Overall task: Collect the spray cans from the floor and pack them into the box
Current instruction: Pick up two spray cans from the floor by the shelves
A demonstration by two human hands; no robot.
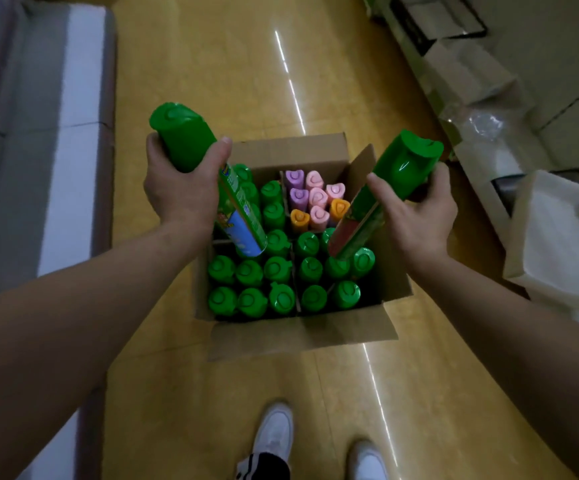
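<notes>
- Centrally, we see the left can [186, 143], green-capped with a printed green and blue body. It is tilted with its cap up and away from the box and its base down over the rear left compartment.
- We see the left hand [177, 199] wrapped round the upper part of this can, thumb across the near side just below the cap.
- The right can [402, 164], also green-capped, leans the opposite way, with its base low over the right side of the box. We cannot tell whether it touches the cans beneath.
- The right hand [416, 216] holds it just below the cap, with the forefinger stretched along the body and the remaining fingers curled behind.
- The box [302, 150] is open brown cardboard with its flaps folded outward. It stands on the floor and is split by cardboard partitions.
- Green-capped cans [277, 270] stand upright in rows, filling the front compartments and part of the rear left one.
- Pastel-capped cans [317, 197], purple, pink and orange, stand together in the rear right compartment.
- The floor [246, 64] is glossy yellow with streaks of reflected light.
- We note white shoes [274, 433] near the bottom edge, and white cartons [558, 247] at the right.
</notes>
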